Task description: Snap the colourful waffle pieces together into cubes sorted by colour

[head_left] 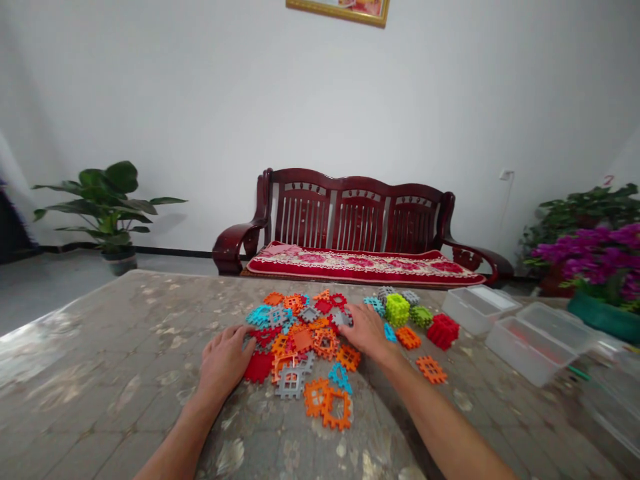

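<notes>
A loose heap of plastic interlocking tiles with notched edges lies on the table, with orange tiles point(303, 340), red tiles point(259, 368), blue tiles point(260, 316) and grey tiles point(290, 382). My left hand point(225, 358) rests at the heap's left side, fingers and thumb apart beside the red tiles. At the right side, my right hand point(369, 330) has its thumb and forefinger around a grey tile point(341, 318); its other fingertips are partly hidden. Two orange tiles point(327, 403) lie in front of the heap, near a blue triangular tile point(341, 378).
Right of the heap are a yellow-green cube point(397, 310), a red tile stack point(443, 331) and a loose orange tile point(431, 370). Clear plastic boxes point(530, 353) stand farther right, near purple flowers point(600, 257). Behind the table is a wooden bench point(360, 217).
</notes>
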Demonstrator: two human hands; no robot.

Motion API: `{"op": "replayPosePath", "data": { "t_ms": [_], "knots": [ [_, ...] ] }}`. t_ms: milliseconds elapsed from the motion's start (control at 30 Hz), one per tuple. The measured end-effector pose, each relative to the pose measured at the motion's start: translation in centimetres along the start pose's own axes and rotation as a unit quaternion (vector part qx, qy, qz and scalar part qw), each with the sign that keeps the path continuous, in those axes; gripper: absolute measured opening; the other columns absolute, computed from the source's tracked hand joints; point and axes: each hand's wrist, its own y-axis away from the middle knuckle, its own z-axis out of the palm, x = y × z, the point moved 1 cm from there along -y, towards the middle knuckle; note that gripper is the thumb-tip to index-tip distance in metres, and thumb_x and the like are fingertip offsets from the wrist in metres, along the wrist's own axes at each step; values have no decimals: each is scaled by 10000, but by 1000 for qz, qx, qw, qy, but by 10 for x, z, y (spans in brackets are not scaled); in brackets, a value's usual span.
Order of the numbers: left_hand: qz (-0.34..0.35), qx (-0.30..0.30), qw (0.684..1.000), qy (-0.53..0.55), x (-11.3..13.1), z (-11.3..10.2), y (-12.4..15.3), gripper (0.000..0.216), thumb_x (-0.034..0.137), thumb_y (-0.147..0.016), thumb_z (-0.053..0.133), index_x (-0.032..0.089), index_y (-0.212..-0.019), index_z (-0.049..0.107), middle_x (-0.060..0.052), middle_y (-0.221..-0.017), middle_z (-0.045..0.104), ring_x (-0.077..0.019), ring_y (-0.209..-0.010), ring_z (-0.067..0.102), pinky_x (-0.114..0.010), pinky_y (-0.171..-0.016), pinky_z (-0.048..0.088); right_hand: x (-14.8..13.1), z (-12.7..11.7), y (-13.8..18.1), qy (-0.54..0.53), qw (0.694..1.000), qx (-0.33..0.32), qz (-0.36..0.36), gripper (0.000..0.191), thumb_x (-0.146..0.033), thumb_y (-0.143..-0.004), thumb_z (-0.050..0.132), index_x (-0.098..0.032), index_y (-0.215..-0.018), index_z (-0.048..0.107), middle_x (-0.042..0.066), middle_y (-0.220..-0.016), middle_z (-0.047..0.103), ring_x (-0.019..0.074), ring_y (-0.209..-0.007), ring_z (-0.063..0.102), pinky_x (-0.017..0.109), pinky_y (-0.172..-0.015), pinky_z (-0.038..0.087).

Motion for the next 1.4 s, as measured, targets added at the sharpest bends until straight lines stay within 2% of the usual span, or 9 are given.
{"op": "replayPosePath", "data": {
  "t_ms": [100, 267, 467, 667, 833, 1000, 1167, 1400],
  "knots": [
    [1, 0, 1000, 1, -1, 1, 0, 373, 363, -927, 391, 302, -1172, 666, -44, -1298, 641, -255, -1229, 555, -428, -1073, 372, 0, -1, 1, -6, 1000, -20, 12, 498, -407, -824, 609, -212, -1282, 592, 79, -1246, 675, 270, -1150, 566, 346, -947, 406],
    [4, 2, 1000, 1, 0, 0, 0, 372, 349, -927, 396, 297, -1181, 664, -48, -1292, 643, -250, -1222, 563, -421, -1072, 377, -4, 0, 1, -8, 999, -47, 14, 463, -372, -800, 622, -223, -1238, 598, 58, -1176, 707, 260, -1077, 602, 329, -861, 431],
    [0, -11, 1000, -3, 1, -2, 0, 377, 354, -930, 392, 295, -1186, 662, -50, -1312, 633, -266, -1236, 555, -449, -1073, 373, -10, 0, -2, -4, 999, -40, 36, 530, -441, -806, 604, -235, -1293, 571, 62, -1198, 697, 274, -1095, 598, 346, -873, 432],
    [0, -15, 1000, -3, 1, -2, 0, 383, 353, -937, 381, 295, -1196, 658, -51, -1306, 632, -263, -1231, 551, -448, -1078, 367, -17, 10, -2, 22, 999, -16, 35, 618, -361, -798, 598, -201, -1387, 496, 93, -1254, 672, 292, -1151, 561, 379, -938, 404],
    [0, -9, 1000, -5, 0, 0, 0, 381, 352, -942, 379, 297, -1196, 658, -49, -1326, 624, -264, -1239, 546, -450, -1070, 371, -20, 17, -1, 45, 999, -5, 29, 627, -353, -845, 564, -167, -1432, 453, 130, -1255, 666, 303, -1196, 529, 402, -970, 379],
    [0, -12, 1000, -10, -1, 0, 0, 387, 353, -941, 376, 298, -1198, 660, -45, -1319, 628, -263, -1236, 551, -450, -1071, 374, -21, 16, 0, 39, 998, -11, 42, 583, -317, -832, 557, -178, -1395, 496, 122, -1262, 664, 298, -1194, 535, 389, -956, 387],
    [-2, -16, 1000, -20, 1, -2, 0, 391, 355, -945, 374, 302, -1214, 652, -39, -1318, 631, -250, -1243, 549, -421, -1074, 373, -24, 15, -4, 15, 999, 0, 47, 597, -386, -839, 561, -187, -1398, 493, 116, -1280, 656, 292, -1164, 558, 383, -947, 397],
    [-2, -10, 1000, -17, 4, -5, 1, 391, 341, -938, 385, 289, -1210, 660, -49, -1315, 634, -258, -1234, 556, -430, -1062, 386, -27, 16, -14, 10, 998, -19, 54, 584, -425, -828, 589, -209, -1367, 531, 105, -1274, 665, 289, -1180, 562, 373, -955, 392]
  ]
}}
